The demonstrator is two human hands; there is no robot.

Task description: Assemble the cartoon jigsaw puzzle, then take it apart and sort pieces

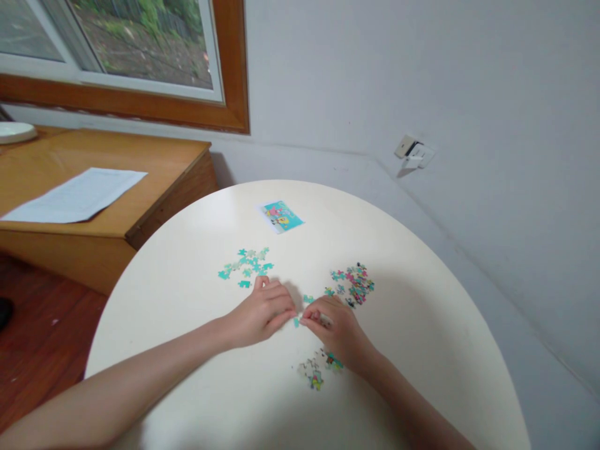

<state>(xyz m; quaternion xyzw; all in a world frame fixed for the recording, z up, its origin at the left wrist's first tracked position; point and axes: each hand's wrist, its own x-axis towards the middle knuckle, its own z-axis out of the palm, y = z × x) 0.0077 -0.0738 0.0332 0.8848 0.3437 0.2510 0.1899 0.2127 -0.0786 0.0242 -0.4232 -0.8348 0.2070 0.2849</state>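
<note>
On a round cream table (pixel 422 350) my left hand (pixel 262 312) and my right hand (pixel 335 328) meet fingertip to fingertip over a small teal puzzle piece (pixel 297 322). Both hands are curled, pinching at that piece. A cluster of teal pieces (pixel 246 265) lies just beyond my left hand. A heap of multicoloured pieces (pixel 354 284) sits beyond my right hand. More pale pieces (pixel 315 373) lie below my right wrist. A small picture card (pixel 281 216) rests farther back on the table.
A wooden desk (pixel 154 181) stands at the left with a white sheet of paper (pixel 77 195) and a white dish (pixel 16 132) on it. A window (pixel 117 44) is above it. A wall socket (pixel 413 152) sits on the grey wall at right.
</note>
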